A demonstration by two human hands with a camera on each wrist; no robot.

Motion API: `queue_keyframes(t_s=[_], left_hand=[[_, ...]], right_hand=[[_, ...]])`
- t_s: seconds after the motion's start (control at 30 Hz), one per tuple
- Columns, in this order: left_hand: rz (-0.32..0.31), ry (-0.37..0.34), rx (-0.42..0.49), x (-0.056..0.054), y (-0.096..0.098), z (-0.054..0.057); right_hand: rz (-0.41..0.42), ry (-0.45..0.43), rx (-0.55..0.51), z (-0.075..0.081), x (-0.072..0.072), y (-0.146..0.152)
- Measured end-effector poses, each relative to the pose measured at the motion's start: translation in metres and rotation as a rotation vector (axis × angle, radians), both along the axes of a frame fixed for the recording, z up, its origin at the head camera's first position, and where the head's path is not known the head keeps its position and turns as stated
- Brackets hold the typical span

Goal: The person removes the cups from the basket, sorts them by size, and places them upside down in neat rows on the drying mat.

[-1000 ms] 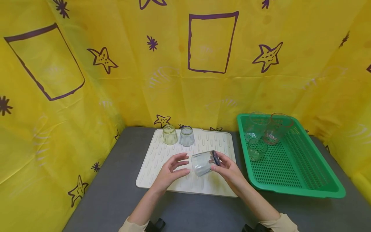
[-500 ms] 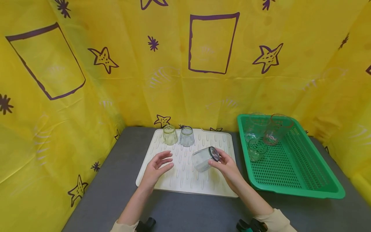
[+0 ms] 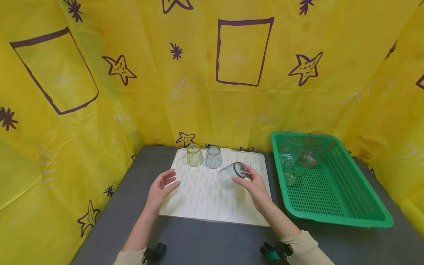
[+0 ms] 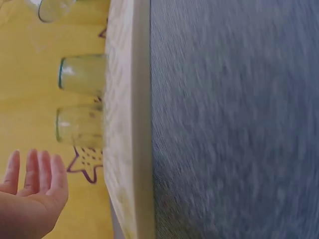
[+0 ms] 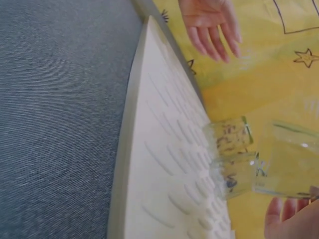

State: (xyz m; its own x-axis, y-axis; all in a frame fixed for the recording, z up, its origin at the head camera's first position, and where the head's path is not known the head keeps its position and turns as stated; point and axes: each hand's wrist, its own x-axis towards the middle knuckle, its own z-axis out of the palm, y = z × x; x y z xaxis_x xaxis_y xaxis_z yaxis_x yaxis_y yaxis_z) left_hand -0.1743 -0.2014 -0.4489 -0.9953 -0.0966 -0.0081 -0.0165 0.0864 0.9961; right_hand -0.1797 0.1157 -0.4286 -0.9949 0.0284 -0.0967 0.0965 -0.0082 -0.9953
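Note:
My right hand (image 3: 255, 188) holds a clear drinking glass (image 3: 226, 178) tilted above the white ridged drying mat (image 3: 205, 200). Thumb and fingers grip it near its dark-ringed end, which faces up and to the right. In the right wrist view this glass (image 5: 286, 162) is partly cut off at the frame's edge. Nothing is held by my left hand (image 3: 159, 190), which hovers over the mat's left edge with fingers relaxed; the left wrist view shows its palm and fingers (image 4: 45, 172). Toward the mat's back, a yellowish glass (image 3: 194, 156) and a bluish glass (image 3: 213, 158) stand side by side, narrow end up.
To the right of the mat sits a green perforated basket (image 3: 341, 221). It holds a tall clear glass (image 3: 293, 147), a red-rimmed glass (image 3: 313, 156) and a shorter greenish glass (image 3: 293, 175). A yellow patterned curtain (image 3: 185, 106) hangs behind and beside the dark grey table (image 3: 205, 243).
My left hand has drawn away to the left from the held glass. The right hand has moved slightly up and left, turning the glass's dark-ringed end more toward the head camera.

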Motion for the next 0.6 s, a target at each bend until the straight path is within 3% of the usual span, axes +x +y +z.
queue_keyframes(t_s=[0.33, 0.6], left_hand=[[0.075, -0.061, -0.034, -0.018, -0.019, -0.009], [0.126, -0.105, -0.066, -0.032, -0.027, -0.016]], right_hand=[[-0.118, -0.037, 0.036, -0.002, -0.022, -0.010], [-0.192, 0.000, 0.075, -0.007, -0.044, -0.016]])
